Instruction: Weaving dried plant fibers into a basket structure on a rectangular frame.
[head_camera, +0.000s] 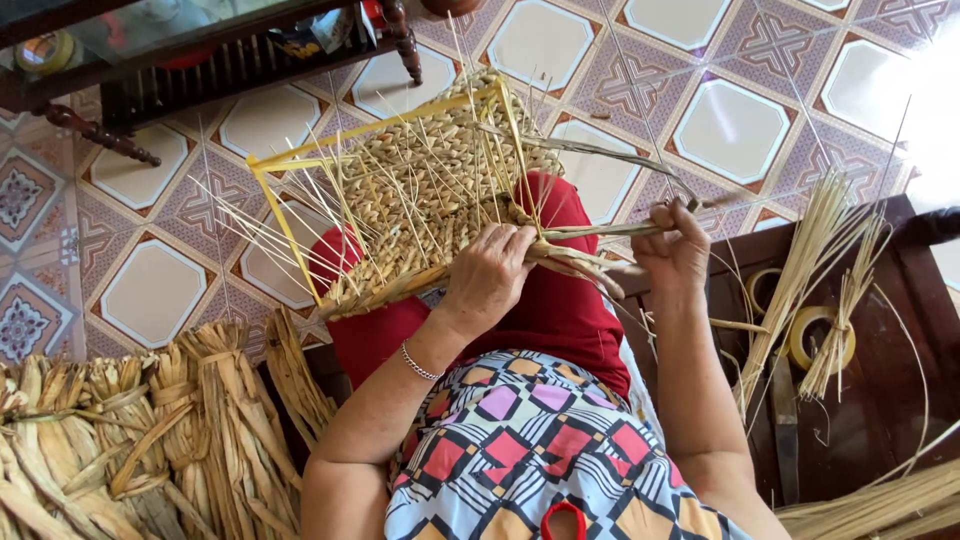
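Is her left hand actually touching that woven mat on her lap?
Touching. The head view shows the left hand pressed flat on the woven mat, fingers curled over its lower edge, with no gap between them.

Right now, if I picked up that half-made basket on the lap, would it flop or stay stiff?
Probably mostly stiff: the basket is woven around a yellow frame. Likely light, since it is dried fibre. The loose strands poking out would probably bend and wobble.
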